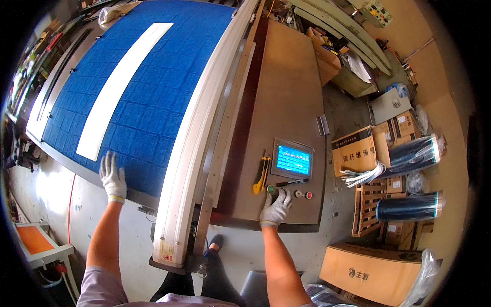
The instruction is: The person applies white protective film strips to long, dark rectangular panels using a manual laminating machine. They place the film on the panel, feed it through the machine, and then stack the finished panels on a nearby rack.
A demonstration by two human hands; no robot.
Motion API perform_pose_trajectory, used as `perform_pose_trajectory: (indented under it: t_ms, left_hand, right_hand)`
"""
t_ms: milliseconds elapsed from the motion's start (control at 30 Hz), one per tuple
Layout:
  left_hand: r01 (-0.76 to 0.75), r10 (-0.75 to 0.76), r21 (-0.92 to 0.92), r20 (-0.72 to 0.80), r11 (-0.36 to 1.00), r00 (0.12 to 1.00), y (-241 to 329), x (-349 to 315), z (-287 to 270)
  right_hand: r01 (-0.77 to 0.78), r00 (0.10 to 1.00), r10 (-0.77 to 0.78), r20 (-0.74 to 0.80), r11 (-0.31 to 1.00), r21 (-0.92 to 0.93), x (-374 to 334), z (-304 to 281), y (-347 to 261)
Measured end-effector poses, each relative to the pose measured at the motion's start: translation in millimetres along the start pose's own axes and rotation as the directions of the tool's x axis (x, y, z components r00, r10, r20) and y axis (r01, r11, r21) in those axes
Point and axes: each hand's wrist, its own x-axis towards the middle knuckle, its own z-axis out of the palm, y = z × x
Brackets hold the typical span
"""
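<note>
My left hand (112, 178), in a pale knit glove, lies with fingers stretched out at the near edge of the blue machine bed (148, 123). Just beyond its fingertips is the near end of a long white strip (120, 92) lying across the bed. On the brown panel, my right hand (276, 209), gloved likewise, has its fingers apart beside a green push button (270, 189); whether a fingertip presses it I cannot tell. Above that hand are a dark pen (292, 182), a yellow utility knife (261, 176) and a lit blue touchscreen (293, 160).
A long white metal beam (192, 128) runs between bed and panel. A red button (309, 195) sits right of my right hand. Cardboard boxes (354, 152), dark film rolls (409, 206) and a wooden pallet (365, 204) stand at right. An orange-topped stand (35, 239) is at lower left.
</note>
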Motion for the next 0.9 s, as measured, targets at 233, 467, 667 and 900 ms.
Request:
perform_pose_trajectory:
  t_ms: [233,467,667,900]
  left_hand:
    - [0.096,-0.112,0.108,0.158,0.990,0.981,-16,11,-8]
    - [0.077,-0.089,0.090,0.138,0.993,0.986,-16,11,-9]
    - [0.081,-0.089,0.060,0.145,0.995,0.985,-16,13,-12]
    - [0.074,-0.082,0.061,0.148,0.995,0.986,-17,13,-12]
  right_hand:
    - [-0.007,1.000,0.007,0.022,1.000,0.004,2,-3,-5]
    - [-0.027,0.999,0.027,0.031,1.000,0.000,2,-3,-7]
    - [-0.028,0.999,0.029,0.025,0.999,-0.031,2,-3,-8]
    - [-0.013,1.000,0.013,0.009,0.999,-0.032,2,-3,-8]
